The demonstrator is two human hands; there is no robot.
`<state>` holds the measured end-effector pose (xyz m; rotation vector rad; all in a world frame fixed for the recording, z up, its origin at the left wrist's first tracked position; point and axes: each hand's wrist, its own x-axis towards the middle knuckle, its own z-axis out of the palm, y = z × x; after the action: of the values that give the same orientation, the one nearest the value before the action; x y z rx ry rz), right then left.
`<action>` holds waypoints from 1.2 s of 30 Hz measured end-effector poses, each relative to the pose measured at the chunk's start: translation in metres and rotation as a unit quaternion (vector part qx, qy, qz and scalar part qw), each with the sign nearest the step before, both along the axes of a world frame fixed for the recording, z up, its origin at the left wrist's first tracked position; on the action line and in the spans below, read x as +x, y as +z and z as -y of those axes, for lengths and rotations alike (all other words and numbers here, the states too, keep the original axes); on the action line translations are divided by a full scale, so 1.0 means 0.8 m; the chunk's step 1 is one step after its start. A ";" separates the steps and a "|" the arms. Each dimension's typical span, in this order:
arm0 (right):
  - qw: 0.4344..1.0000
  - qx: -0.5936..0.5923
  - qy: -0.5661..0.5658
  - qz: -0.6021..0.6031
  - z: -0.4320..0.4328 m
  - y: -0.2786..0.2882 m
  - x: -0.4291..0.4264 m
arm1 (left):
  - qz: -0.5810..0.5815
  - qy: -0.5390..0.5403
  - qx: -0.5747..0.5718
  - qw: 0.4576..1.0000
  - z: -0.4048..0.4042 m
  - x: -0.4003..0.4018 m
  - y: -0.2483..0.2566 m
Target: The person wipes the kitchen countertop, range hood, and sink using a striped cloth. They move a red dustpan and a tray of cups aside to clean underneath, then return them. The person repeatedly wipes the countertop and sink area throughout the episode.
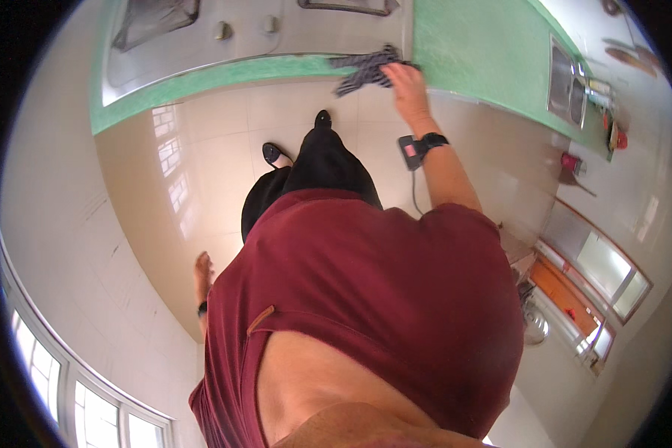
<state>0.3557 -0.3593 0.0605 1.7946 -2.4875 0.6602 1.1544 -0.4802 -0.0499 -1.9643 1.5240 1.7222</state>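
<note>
My right hand (407,92) grips a dark striped cloth (369,70) at the front edge of the green counter (465,56). The cloth lies over the green rim, close to the right end of the pale cooktop (246,45), and one part of it hangs past the edge. A black strap with a small device is on my right wrist. Low at my left side, beside the maroon shirt, hangs my left hand (204,271) with its fingers slightly apart and nothing visible in it.
Two knobs (222,30) and a dark pan support (347,5) are on the cooktop. A metal sink (565,84) is set into the counter at the right, with bottles (599,92) behind it. Pale tiled floor (218,140) lies around my feet; windows (95,414) are at lower left.
</note>
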 end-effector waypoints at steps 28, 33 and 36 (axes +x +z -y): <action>0.714 0.556 -0.346 -0.249 -0.409 -0.024 -0.478 | 0.207 -0.038 -0.575 0.791 0.111 -0.860 0.051; 0.852 0.183 -0.484 -0.080 -0.305 -0.025 -0.504 | 0.219 -0.053 -0.570 0.790 0.111 -0.861 0.049; 0.935 0.125 -0.313 -0.111 -0.146 -0.034 -0.395 | 0.211 -0.045 -0.561 0.799 0.107 -0.863 0.053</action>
<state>0.0395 -0.2429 0.0333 0.9264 -2.8240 0.0989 0.4643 -0.5661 -0.0078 -2.3196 2.6367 0.1177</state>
